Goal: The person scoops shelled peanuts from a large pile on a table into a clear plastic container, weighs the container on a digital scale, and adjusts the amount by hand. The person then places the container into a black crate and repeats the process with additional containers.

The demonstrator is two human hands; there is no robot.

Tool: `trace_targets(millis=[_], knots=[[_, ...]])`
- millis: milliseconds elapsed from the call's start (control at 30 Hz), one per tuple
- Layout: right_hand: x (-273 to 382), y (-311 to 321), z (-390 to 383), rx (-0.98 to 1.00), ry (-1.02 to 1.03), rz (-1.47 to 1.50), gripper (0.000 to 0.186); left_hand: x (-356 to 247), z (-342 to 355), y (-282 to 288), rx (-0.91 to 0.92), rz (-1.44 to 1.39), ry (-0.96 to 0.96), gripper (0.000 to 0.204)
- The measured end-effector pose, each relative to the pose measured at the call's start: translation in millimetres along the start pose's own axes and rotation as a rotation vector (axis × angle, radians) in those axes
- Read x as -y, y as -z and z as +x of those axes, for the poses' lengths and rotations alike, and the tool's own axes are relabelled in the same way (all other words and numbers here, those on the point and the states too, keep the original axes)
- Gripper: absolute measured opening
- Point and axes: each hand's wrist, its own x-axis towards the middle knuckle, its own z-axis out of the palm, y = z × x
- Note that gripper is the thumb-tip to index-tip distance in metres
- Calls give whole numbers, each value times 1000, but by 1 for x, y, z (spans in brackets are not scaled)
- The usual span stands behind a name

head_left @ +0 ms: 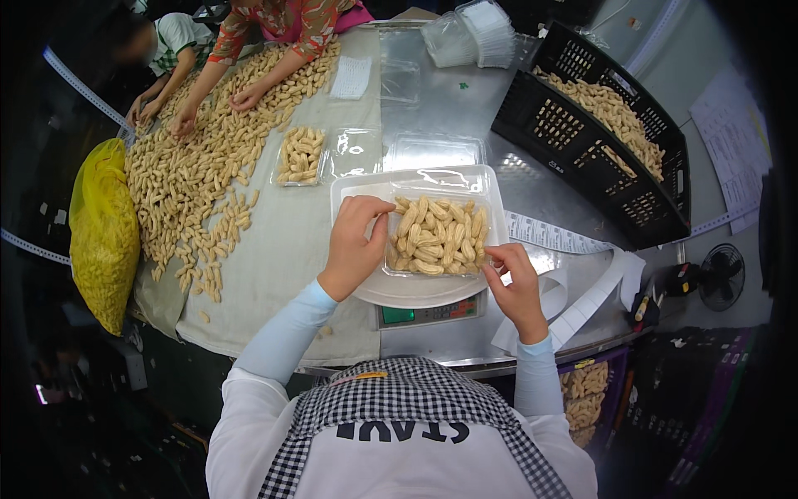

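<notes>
A clear plastic clamshell box [442,177], its lid raised toward the far side, holds peanuts in their shells [438,236]. It rests in the white pan [416,293] of a digital scale [449,311] with a lit green display. My left hand [359,247] has thumb and fingers closed at the box's left edge. At its right edge, my right hand [514,285] pinches the side near the front corner. Left of the pan, another clear box [300,156] of peanuts lies with its lid folded open.
Loose peanuts [195,179] cover the left tabletop, where two people's hands work. A yellow sack [105,237] stands at the left edge. At right are a black crate [594,137] of peanuts, a label strip [573,239] and a small fan [721,276]. Stacked clear boxes [470,35] sit at the back.
</notes>
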Motion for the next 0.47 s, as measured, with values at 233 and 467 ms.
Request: trace_targets(millis=[233, 467], knots=[[-6, 2, 19, 37, 240, -175, 25, 0, 14, -3, 204, 94, -157, 26], [16, -2, 34, 191, 247, -151, 38, -3, 34, -18, 485, -44, -223, 31]])
